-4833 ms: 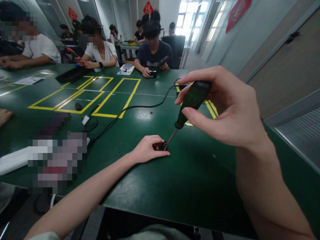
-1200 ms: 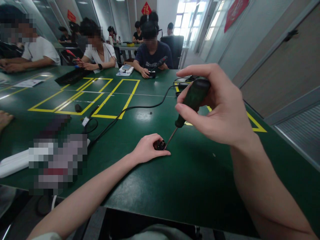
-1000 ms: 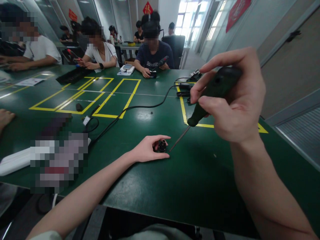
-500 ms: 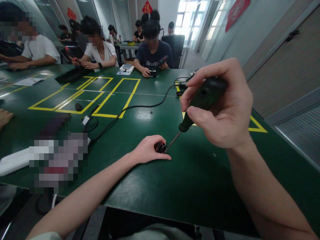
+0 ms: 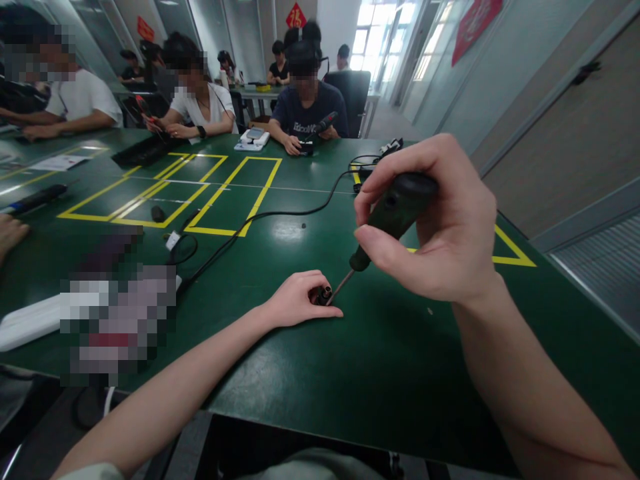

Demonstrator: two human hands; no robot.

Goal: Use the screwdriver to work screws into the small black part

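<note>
My left hand (image 5: 294, 300) rests on the green table (image 5: 380, 360) with its fingers pinched round a small black part (image 5: 324, 294), holding it against the surface. My right hand (image 5: 440, 227) is closed round the dark green handle of a screwdriver (image 5: 387, 217). The thin metal shaft slants down to the left, and its tip sits on the small black part. Most of the part is hidden by my left fingers.
A black cable (image 5: 260, 217) runs across the table from the left to the far side. Yellow tape rectangles (image 5: 230, 193) mark the tabletop. A white object (image 5: 27, 321) lies at the left edge. Several other people sit along the far and left sides.
My right hand had lifted the screwdriver up and to the right, off the part. It has come back down, and the tip is on the part again. My left hand stayed put.
</note>
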